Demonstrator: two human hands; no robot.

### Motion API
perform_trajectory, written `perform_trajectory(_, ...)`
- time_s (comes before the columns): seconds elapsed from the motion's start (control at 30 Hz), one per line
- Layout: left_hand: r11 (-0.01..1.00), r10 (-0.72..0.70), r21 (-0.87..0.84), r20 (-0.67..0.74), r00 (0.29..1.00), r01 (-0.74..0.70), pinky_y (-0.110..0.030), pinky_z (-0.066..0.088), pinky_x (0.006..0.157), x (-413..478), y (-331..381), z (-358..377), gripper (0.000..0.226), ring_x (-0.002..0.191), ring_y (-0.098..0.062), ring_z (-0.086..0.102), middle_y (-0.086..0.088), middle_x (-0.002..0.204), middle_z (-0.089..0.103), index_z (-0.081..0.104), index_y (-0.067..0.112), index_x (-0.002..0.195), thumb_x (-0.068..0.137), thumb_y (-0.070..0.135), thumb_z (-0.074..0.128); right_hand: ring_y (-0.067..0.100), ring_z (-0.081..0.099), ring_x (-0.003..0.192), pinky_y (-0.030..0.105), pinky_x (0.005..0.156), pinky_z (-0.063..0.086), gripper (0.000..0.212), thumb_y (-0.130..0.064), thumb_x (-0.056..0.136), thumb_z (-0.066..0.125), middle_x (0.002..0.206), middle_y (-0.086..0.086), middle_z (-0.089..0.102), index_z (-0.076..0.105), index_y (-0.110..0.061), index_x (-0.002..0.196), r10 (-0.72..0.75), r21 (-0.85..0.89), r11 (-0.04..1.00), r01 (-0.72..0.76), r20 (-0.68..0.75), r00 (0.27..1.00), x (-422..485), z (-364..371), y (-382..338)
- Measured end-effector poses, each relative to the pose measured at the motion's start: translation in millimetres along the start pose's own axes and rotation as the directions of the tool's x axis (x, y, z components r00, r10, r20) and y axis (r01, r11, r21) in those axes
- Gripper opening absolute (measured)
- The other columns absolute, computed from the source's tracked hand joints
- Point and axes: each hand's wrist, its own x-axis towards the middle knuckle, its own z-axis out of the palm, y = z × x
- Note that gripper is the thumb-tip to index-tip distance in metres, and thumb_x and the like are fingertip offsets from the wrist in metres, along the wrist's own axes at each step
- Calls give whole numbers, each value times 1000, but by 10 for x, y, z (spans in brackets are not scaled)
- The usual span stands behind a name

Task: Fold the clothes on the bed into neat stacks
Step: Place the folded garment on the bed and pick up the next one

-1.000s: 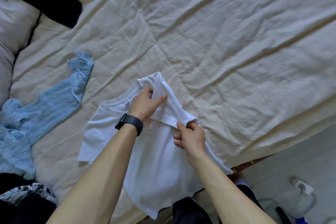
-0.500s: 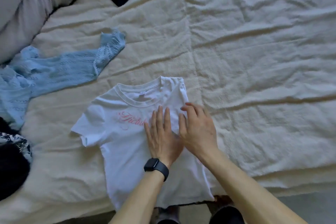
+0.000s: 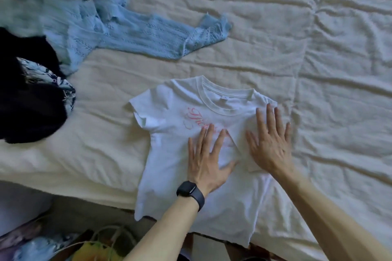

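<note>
head view: blue knit top [image 3: 135,34] and dark clothes [image 3: 27,112] lie left on the bed [image 3: 339,70]; left grip [image 3: 206,159] and right grip [image 3: 269,144] press flat, fingers spread, on the white t-shirt [image 3: 167,154].

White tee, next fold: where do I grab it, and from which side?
Pinch the spread short sleeve of the white T-shirt at its outer hem, coming from the person's left. That side lies flat and free on the bed cover; the other side looks folded in under the right hand, and the left hand presses the chest.
</note>
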Motion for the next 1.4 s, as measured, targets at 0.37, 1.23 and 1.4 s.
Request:
perform_trajectory(0.37, 417, -694, -846, -61, 718, 332, -13, 49, 75, 164, -1405, -1028, 74, 95, 1, 61, 7, 114, 60, 36, 24, 126, 74, 28, 88, 29, 34, 147, 43, 119, 30, 61, -29, 101, 58, 163, 3, 35, 37, -17, 157, -429, 82, 903, 421, 150, 891, 677, -202, -2098)
perform_trajectory(1.23, 745, -466, -592, -133, 875, 307, -30, 45, 55, 358, -1808, -1026, 40, 79, -22, 62, 5, 117, 54, 37, 41, 122, 93, 37, 64, 25, 67, 83, 36, 68, 54, 26, -29, 84, 76, 116, -3, 60, 72, -27, 109, -536, 19, 837, 547, 231, 812, 1520, 121, -3128)
perform_trajectory(1.4, 654, -588, -637, -89, 804, 408, -30, 44, 60, 406, -1764, -1021, 32, 87, -18, 62, 9, 111, 57, 56, 26, 122, 93, 33, 66, 24, 65, 85, 41, 76, 53, 16, -29, 92, 72, 100, 1, 66, 73, -15, 100, -576, 97, 817, 569, 193, 794, 1722, 72, -3167)
